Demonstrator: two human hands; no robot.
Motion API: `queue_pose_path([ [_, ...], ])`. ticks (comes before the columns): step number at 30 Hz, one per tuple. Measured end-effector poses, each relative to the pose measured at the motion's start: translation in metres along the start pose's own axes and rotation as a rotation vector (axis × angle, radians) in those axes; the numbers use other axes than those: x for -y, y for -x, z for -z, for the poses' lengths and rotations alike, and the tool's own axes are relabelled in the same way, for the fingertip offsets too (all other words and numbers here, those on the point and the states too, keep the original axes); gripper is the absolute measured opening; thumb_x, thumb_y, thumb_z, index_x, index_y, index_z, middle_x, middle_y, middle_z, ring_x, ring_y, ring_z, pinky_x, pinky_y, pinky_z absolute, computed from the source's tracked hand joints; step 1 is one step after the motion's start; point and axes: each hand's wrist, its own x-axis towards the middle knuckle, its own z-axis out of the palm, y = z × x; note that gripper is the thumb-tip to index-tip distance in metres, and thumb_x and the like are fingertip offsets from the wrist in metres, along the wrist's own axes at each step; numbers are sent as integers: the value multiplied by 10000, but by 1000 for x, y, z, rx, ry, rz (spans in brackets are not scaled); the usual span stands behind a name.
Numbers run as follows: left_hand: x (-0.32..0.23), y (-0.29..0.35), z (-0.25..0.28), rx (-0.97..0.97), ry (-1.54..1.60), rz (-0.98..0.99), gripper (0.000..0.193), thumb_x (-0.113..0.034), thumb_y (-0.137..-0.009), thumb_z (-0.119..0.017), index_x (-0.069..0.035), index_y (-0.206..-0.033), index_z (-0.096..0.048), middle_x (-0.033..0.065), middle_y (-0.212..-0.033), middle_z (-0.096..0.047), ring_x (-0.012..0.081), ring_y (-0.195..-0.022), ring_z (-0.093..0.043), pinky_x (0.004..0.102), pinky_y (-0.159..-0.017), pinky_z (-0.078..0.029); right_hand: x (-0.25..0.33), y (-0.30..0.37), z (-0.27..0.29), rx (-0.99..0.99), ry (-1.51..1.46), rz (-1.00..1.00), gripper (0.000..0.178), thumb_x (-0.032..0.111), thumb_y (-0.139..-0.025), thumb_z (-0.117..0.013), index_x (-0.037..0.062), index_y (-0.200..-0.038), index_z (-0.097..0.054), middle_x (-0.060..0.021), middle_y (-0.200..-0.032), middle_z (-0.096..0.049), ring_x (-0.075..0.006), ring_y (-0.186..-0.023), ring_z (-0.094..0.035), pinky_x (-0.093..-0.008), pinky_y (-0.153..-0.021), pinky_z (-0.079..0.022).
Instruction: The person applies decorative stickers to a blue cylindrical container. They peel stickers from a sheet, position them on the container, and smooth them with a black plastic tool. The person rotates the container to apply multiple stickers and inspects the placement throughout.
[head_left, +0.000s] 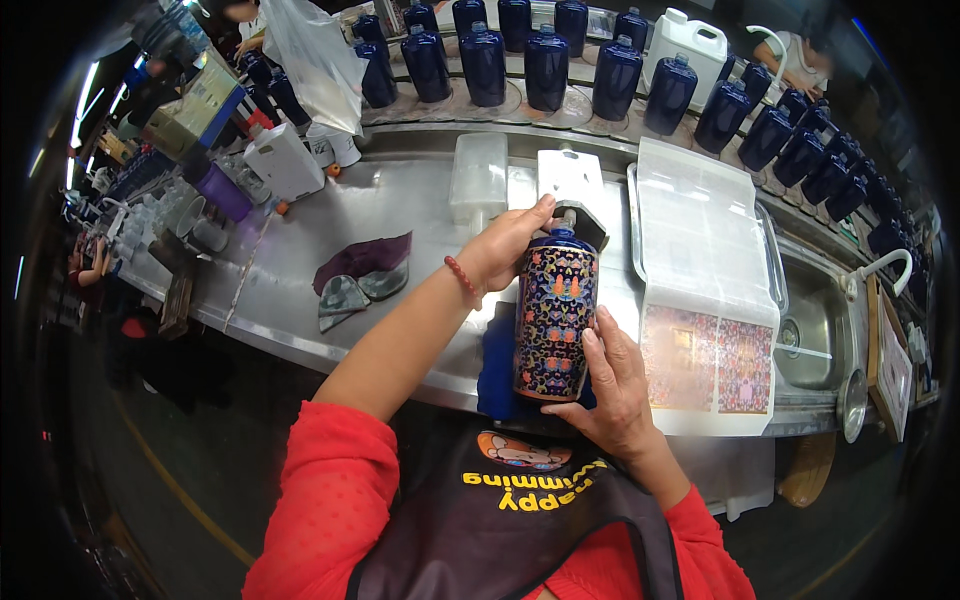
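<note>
A dark blue bottle [555, 320] with a colourful floral pattern on its body lies tilted in front of me, its clear neck pointing away. My left hand [505, 248], with a red bead bracelet on the wrist, is closed round its shoulder near the neck. My right hand [618, 392] grips its lower right side, fingers along the side and thumb by the base. A blue cloth [496, 365] shows beside the bottle's lower left. A white holder [570, 178] stands just beyond the neck. Right of the bottle lie printed pattern sheets [680, 350] below a pale translucent sheet [700, 230].
Plain blue bottles [547, 75] line a curved conveyor [520, 110] at the back. A metal sink [815, 355] with a white tap [890, 265] is at right. Dark cloth pieces [368, 268], a clear block [478, 180] and a white jug [285, 165] occupy the left bench.
</note>
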Motion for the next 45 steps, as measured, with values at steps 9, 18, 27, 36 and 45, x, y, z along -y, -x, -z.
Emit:
queue_pose_path([
  [9, 6, 0, -4, -34, 26, 9, 472, -482, -1068, -506, -29, -1044, -637, 49, -961, -665, 121, -827, -641, 287, -753, -552, -4, 6, -5, 16, -31, -34, 990, 323, -659, -923, -10, -1461, -448, -308, -1520, -419, -464, -1300, -507, -530, -1047, -441],
  [18, 10, -9, -4, -7, 5, 54, 650, -521, -1073, -452, 88, -1271, -564, 170, -1128, -683, 212, -975, -703, 345, -853, -600, -1, 4, -6, 3, -10, -54, 1005, 344, -675, -914, -1, -1482, -425, -304, -1528, -410, -475, -1297, -500, -541, -1058, -435],
  [27, 8, 0, -8, -19, -130, -92, 734, -552, -1070, -436, 139, -1294, -539, 178, -1173, -664, 205, -1075, -660, 345, -917, -558, -5, -11, 0, 29, -10, -41, 942, 271, -652, -925, -2, -1437, -482, -292, -1519, -433, -453, -1262, -523, -515, -1031, -445],
  [36, -9, 49, -18, -244, -892, -828, 171, -69, -902, -567, -36, -1040, -662, 145, -1063, -646, 327, -1092, -533, 410, -1008, -408, -51, -47, 55, -119, -384, -402, 292, 0, -929, -691, 8, -1183, -548, -95, -949, -724, -148, -758, -684, -279, -683, -553],
  [45, -22, 53, -38, -266, -1273, -952, 233, 1, -833, -566, -1, -1041, -672, 241, -1212, -614, 433, -1166, -513, 492, -1042, -382, -77, -99, 64, 101, -431, -482, 188, 84, -917, -702, 7, -1034, -576, -17, -806, -619, -47, -640, -576, -207, -552, -448],
])
